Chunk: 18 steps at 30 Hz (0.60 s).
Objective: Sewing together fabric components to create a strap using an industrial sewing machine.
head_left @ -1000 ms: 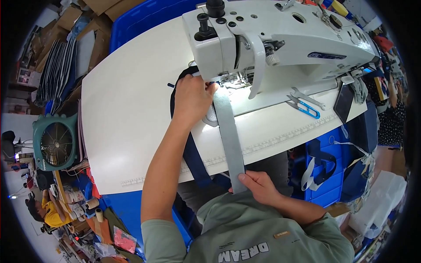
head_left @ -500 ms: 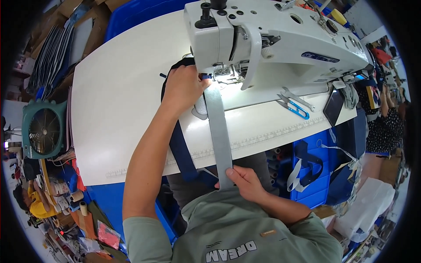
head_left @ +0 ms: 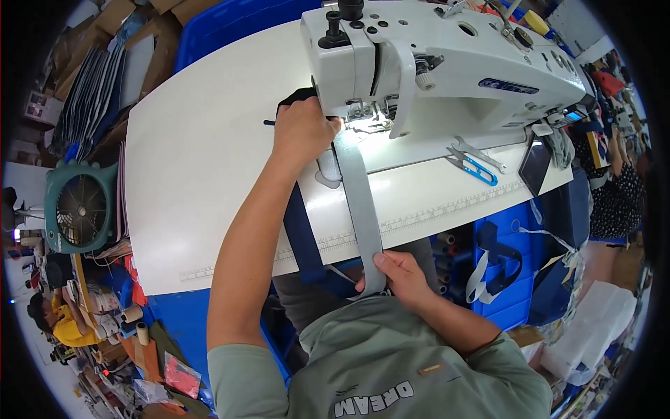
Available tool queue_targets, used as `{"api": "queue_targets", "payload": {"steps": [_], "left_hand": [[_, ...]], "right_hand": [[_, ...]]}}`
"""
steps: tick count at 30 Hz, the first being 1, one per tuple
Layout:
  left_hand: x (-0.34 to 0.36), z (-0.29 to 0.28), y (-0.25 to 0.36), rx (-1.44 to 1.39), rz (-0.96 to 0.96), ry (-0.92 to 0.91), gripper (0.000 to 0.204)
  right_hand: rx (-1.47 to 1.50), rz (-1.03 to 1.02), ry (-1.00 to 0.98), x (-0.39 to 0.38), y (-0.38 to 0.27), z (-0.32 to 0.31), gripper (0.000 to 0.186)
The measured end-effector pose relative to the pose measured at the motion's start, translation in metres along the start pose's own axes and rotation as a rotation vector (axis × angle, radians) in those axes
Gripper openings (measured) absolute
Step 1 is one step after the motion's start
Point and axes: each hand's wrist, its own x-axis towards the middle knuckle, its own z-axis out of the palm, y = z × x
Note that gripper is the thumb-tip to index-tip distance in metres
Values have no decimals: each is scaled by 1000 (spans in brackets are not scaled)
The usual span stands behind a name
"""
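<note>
A long grey strip (head_left: 363, 199) runs from under the lit needle area of the white sewing machine (head_left: 460, 77) down over the table's front edge. At its lower end my right hand (head_left: 405, 277) pinches it, thumb on top. My left hand (head_left: 306, 133) is beside the presser foot with fingers curled at the strip's upper end; what lies under the fingertips is hidden. A dark navy strip (head_left: 301, 227) passes under my left forearm and hangs off the edge near my lap. It shows again as a dark loop (head_left: 296, 94) behind my left hand.
On the white table (head_left: 188, 174) lie blue thread snips (head_left: 478, 172), a wrench (head_left: 481, 155) and a phone (head_left: 534, 164). A printed ruler crosses the front edge. Blue bins (head_left: 506, 300) with straps stand below right. A green fan (head_left: 80, 208) is at left; people work at both sides.
The whole view has shifted slightly. My right hand sits a little closer to the table edge, and the grey strip's lower end now curves under. My left hand stays by the needle.
</note>
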Motion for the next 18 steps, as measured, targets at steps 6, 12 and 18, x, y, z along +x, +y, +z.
{"api": "queue_targets", "payload": {"steps": [6, 12, 18], "left_hand": [[4, -1, -3, -12, -24, -7, 26], [5, 6, -12, -15, 27, 56, 26], [5, 3, 1, -34, -23, 94, 25]], "right_hand": [[-3, -33, 5, 1, -4, 5, 46], [-13, -37, 49, 1, -5, 14, 46], [30, -24, 84, -1, -3, 13, 47]]}}
